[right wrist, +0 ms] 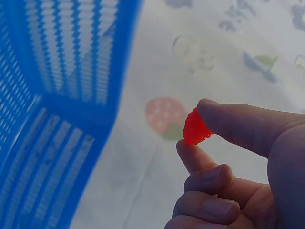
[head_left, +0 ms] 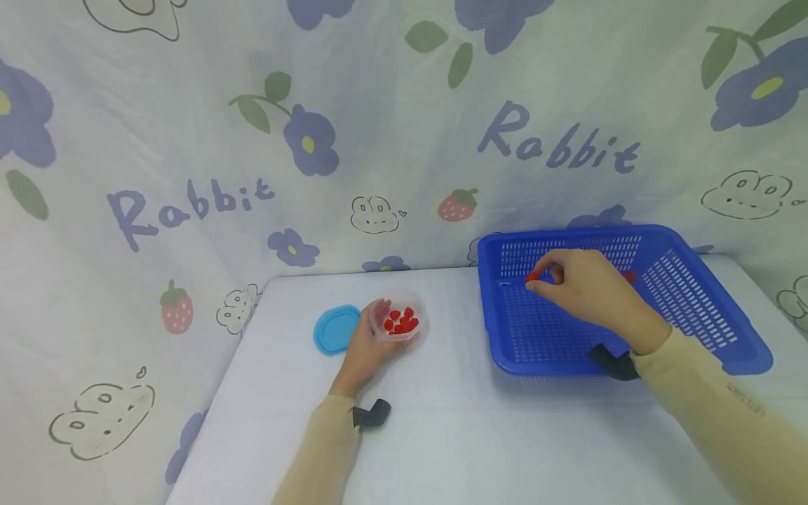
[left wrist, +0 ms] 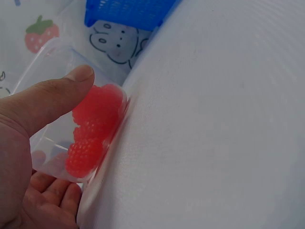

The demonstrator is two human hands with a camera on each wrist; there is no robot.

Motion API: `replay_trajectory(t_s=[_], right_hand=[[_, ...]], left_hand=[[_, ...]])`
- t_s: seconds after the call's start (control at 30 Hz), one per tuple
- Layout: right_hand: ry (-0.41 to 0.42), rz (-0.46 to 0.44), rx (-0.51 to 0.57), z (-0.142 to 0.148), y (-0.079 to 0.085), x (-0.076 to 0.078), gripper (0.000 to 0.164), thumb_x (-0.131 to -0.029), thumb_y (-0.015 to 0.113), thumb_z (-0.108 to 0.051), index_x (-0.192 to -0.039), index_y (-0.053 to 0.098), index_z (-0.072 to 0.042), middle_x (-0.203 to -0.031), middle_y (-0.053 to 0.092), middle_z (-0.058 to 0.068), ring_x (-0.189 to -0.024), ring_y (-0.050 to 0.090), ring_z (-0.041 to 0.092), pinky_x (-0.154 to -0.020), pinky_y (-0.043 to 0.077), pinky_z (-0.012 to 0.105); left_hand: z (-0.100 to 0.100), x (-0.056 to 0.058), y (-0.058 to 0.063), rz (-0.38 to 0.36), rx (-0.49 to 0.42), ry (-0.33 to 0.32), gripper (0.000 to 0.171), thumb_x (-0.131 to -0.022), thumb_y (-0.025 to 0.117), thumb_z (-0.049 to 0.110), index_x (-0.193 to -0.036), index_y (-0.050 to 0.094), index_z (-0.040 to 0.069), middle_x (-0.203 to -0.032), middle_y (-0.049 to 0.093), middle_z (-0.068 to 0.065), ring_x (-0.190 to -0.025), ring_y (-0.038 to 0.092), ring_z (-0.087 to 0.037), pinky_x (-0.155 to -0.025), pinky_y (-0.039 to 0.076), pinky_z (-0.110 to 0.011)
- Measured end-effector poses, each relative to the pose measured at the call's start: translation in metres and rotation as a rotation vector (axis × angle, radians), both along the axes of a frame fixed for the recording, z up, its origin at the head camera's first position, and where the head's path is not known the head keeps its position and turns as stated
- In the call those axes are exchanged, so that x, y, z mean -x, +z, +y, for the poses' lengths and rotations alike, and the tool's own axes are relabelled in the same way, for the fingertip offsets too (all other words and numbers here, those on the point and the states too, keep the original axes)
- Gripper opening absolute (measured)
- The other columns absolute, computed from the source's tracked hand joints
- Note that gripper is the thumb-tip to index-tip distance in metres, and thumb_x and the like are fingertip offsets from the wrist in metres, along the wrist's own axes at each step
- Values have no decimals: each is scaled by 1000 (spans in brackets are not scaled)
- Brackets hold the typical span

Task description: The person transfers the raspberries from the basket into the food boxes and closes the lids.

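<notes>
A clear plastic tub [head_left: 416, 324] stands on the white table with several red raspberries [left wrist: 88, 129] inside. My left hand [head_left: 369, 349] grips the tub round its side, thumb on the near wall and fingers around the other side in the left wrist view. Over the blue basket [head_left: 499, 337], my right hand [head_left: 583, 284] pinches one red raspberry [right wrist: 196, 128] between thumb and index finger; its other fingers are curled in. Another red piece [head_left: 630, 277] shows inside the basket, partly behind the right hand.
A light-blue lid [head_left: 336, 330] lies on the table just left of the tub. The basket, with slotted walls, occupies the table's right side near the back. Behind the table hangs a patterned cloth [head_left: 391, 140] with flowers and rabbits.
</notes>
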State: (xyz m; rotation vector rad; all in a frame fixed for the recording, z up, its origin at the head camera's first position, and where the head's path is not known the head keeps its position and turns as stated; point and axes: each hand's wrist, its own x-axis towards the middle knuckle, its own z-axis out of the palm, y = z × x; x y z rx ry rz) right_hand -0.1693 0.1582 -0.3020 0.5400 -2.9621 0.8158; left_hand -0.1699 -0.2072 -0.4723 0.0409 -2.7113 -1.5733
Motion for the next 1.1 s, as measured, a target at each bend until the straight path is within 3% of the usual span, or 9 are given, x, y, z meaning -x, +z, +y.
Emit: replay_trajectory(t_s=[0.4, 0.77, 1.1], right_hand=[[21, 13, 88, -40, -5, -21, 21, -81, 71, -32, -93, 66, -16, -62, 43, -2, -48, 35, 13, -46, 28, 27], [10, 53, 193, -86, -26, -31, 17, -80, 72, -28, -90, 67, -15, -60, 42, -4, -50, 36, 11, -44, 29, 24], [-28, 29, 201, -126, -37, -28, 16, -80, 71, -28, -91, 67, -17, -62, 45, -2, -53, 40, 13, -43, 31, 24]], left_hand=[[1, -1, 3, 3, -13, -12, 93, -62, 81, 50, -139, 29, 37, -136, 42, 18, -128, 35, -10, -95, 44, -45], [0, 0, 1, 18, -19, -23, 94, -63, 80, 51, -140, 28, 35, -136, 42, 19, -128, 35, -9, -95, 44, -44], [1, 0, 0, 26, -13, -7, 97, -61, 80, 54, -140, 27, 37, -136, 41, 20, -128, 35, -9, -96, 43, -43]])
